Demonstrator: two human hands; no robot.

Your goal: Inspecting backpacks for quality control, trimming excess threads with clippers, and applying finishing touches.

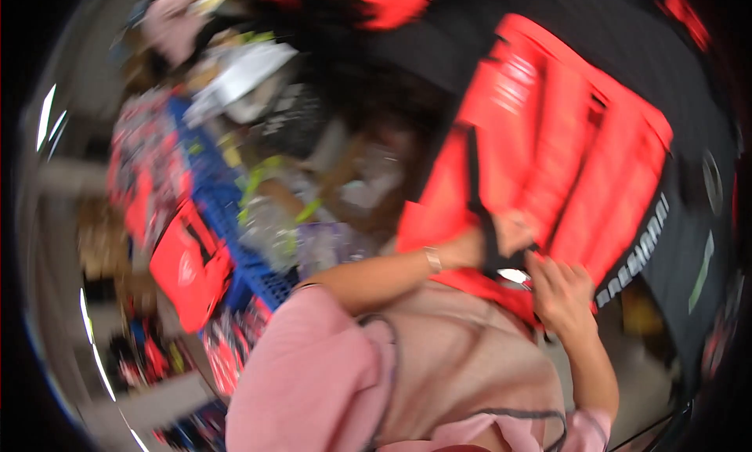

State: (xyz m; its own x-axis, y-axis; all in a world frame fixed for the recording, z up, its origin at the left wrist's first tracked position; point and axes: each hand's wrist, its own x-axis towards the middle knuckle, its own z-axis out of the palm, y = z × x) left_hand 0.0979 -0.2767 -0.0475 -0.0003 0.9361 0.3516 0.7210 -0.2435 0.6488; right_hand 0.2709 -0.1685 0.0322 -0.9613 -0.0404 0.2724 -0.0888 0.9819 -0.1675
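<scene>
Two hands at a red vest [548,146], held up ahead of the chest, right of centre. One black strap [479,209] runs down its front. Left hand [509,234] at the strap's lower end, fingers curled, apparently around it; blur hides the grip. Right hand [562,289] on the vest's lower edge, fingers slightly apart. One blue crate [227,217] left; a red bag [188,268] against it. Clutter beyond unreadable.

Pink sleeves [313,358], beige apron [462,350], silver wristband [432,259].
</scene>
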